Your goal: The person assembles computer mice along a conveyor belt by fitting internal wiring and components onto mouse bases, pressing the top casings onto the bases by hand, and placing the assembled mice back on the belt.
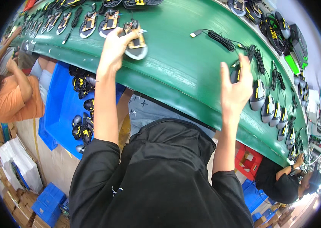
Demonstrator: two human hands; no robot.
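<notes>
With my left hand (114, 48), I grip the left edge of an open computer mouse base (138, 51), its brown circuit board showing. The base is over the green bench (175, 72). On the right, my right hand (236, 89) is raised with thumb and fingers apart. A dark mouse with yellow marks (236, 73) shows in the gap between them, and the fingers partly hide it. Beyond this hand, a bundled black cable (221, 40) with a USB plug lies on the bench.
More open mouse bases (88, 24) line the bench's far left. Assembled grey mice (258, 95) with coiled cables form a row at right. A blue bin (60, 110) with mouse shells stands below left. A person in orange (20, 95) and one in black (282, 182) work nearby.
</notes>
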